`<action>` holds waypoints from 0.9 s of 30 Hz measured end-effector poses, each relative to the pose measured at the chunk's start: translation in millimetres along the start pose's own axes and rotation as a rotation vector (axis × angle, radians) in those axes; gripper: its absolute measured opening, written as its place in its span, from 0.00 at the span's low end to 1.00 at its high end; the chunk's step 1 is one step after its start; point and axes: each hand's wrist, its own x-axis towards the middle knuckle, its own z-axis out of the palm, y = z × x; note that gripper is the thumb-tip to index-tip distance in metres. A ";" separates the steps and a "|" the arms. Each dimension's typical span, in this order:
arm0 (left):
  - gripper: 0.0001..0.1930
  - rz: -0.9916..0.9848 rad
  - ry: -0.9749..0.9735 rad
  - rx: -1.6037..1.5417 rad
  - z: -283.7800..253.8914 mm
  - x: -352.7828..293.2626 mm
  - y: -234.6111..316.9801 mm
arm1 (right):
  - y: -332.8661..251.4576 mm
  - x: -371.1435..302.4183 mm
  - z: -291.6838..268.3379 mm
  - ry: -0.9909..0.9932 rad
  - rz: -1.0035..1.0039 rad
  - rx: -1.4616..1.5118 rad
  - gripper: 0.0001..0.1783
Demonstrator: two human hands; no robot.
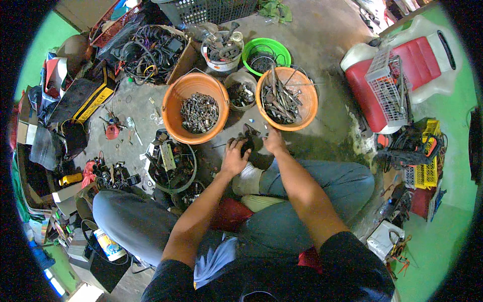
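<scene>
My left hand (235,157) rests low over a small heap of dark metal pieces (249,135) on the floor, its fingers apart and touching them. My right hand (274,141) is beside the heap, just below the near rim of the right orange bucket (311,113). Its fingers are drawn together around something small that I cannot make out. Long metal rods and tools (279,98) stand in that bucket. The left orange bucket (171,118) contains many small shiny metal parts (199,112). Between the two is a smaller grey tub (243,106) with dark bits inside.
Behind the buckets stand a green basin (285,47), a white pail (221,65) of parts and a box of tangled cables (151,53). A round container of scrap (173,163) is near my left knee. A red and white seat (362,90) lies at the right.
</scene>
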 end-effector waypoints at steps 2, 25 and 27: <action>0.23 0.040 0.016 0.002 2.5 -2.7 -1.4 | 1.5 5.0 20.8 0.057 -0.075 0.002 0.39; 0.16 -0.013 -0.166 -0.235 33.7 34.3 51.9 | 172.5 71.2 -40.2 -0.443 -0.195 -0.686 0.25; 0.17 -0.009 -0.202 -0.227 49.7 38.8 56.2 | 220.9 84.0 -39.1 -0.689 -0.310 -1.207 0.22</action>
